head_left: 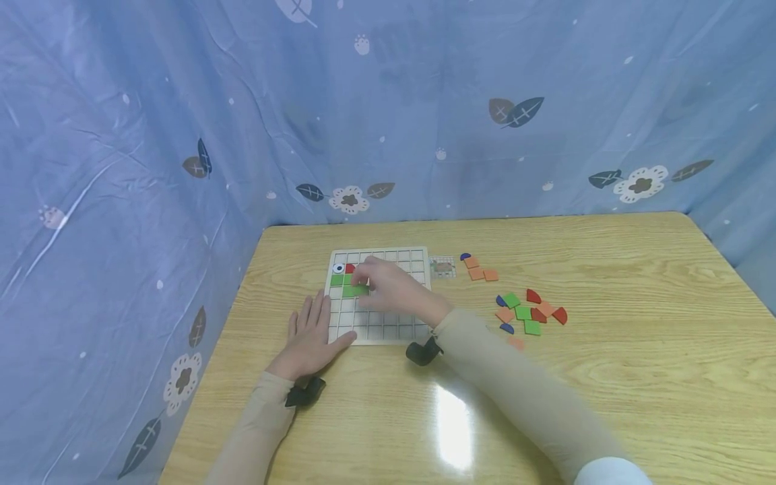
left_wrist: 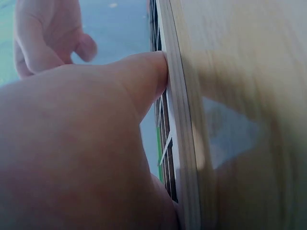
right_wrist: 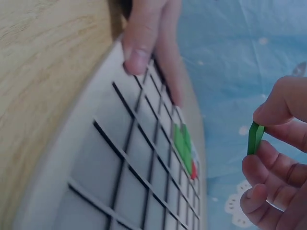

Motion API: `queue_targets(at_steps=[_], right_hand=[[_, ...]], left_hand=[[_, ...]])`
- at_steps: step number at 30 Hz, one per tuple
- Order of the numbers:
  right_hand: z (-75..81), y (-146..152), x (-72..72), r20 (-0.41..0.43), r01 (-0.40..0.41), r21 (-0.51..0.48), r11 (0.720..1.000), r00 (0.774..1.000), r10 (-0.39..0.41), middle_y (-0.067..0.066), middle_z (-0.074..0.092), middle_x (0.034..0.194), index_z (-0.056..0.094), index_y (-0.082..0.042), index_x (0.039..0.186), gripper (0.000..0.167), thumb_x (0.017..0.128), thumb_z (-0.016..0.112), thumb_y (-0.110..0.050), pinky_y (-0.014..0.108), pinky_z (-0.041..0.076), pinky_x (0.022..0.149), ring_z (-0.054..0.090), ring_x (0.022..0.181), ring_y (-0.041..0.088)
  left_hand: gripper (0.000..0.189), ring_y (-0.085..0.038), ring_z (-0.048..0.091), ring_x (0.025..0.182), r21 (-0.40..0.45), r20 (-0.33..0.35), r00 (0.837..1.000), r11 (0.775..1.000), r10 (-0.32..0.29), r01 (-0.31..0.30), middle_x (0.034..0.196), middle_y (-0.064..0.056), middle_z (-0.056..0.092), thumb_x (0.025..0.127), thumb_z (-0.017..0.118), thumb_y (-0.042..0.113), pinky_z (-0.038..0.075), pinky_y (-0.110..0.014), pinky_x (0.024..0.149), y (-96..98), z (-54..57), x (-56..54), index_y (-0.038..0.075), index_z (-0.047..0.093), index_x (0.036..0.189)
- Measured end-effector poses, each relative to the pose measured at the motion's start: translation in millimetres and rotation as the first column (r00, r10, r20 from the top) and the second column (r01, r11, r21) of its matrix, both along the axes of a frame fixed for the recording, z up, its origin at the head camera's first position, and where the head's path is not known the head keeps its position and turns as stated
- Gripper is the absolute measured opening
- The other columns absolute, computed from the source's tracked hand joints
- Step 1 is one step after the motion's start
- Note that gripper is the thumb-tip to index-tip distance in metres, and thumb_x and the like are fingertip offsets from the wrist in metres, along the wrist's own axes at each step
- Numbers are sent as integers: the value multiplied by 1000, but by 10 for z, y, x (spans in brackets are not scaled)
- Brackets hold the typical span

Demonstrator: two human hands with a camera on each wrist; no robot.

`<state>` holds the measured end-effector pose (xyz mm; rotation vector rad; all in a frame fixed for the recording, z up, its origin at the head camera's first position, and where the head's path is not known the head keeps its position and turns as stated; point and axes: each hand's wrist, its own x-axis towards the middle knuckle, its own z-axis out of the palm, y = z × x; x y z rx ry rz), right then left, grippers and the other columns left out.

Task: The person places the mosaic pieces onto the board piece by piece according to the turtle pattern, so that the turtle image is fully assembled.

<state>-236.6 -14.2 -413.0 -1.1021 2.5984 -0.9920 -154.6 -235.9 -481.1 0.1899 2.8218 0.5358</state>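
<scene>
A white gridded board (head_left: 376, 331) lies on the wooden table. Along its left side rests my left hand (head_left: 308, 342), fingers extended, the thumb touching the near edge. My right hand (head_left: 394, 286) is above the board and pinches a green tile (right_wrist: 255, 138) between thumb and fingers, as the right wrist view shows. Set in the board's upper left are a white tile with a blue eye-like circle (head_left: 339, 268), a red piece (head_left: 349, 268) and several green tiles (head_left: 351, 292). My right hand hides part of the grid.
A small picture card (head_left: 443, 267) lies at the board's right edge. Further right are loose orange tiles (head_left: 476, 274), green tiles (head_left: 532, 327), red quarter-rounds (head_left: 560, 315) and blue half-rounds (head_left: 506, 329). A blue patterned curtain (head_left: 424, 121) hangs behind and left of the table.
</scene>
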Motion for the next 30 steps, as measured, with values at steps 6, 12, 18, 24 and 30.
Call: queue_targets(at_steps=[6,12,18,24,30], right_hand=[[-105,-187,-26,-47,-41,34,999,998,42,6,70,108,74,-5,110,22,89,72,-9,29,55,87,62,93,16],[-167,-350,-52,-32,-29,108,994,999,33,5,71,123,75,-8,118,27,92,72,-14,35,51,107,63,123,22],[-236,-474,-66,-20,-30,144,989,999,33,3,70,120,74,-9,119,26,93,71,-14,32,54,98,65,111,19],[-370,-523,-71,-31,-37,138,990,999,42,2,71,116,73,-8,118,26,93,68,-9,29,53,99,66,107,16],[-397,-542,-74,-42,-36,150,988,998,43,3,69,115,73,-7,116,25,91,69,-6,29,53,98,64,103,15]], left_hand=[[105,-44,-12,160,21,-15,1000,1000,-3,3,175,-20,-8,101,48,66,-7,-69,123,-15,-36,-1,-2,0,165],[106,-44,-12,160,1,-9,1000,1000,-14,14,175,-20,-9,102,46,67,-5,-70,123,-14,-8,4,-2,-2,165],[105,-43,-14,160,-15,6,1000,1000,-18,18,175,-18,-12,103,44,68,-7,-70,124,-13,-7,0,0,-5,165],[105,-44,-12,160,34,-29,1000,999,-10,11,175,-20,-7,102,47,66,-6,-69,123,-19,-55,0,-2,0,165],[107,-41,-13,161,44,-29,1000,999,-2,4,176,-16,-8,100,47,70,-8,-67,124,-32,-81,-2,0,0,166]])
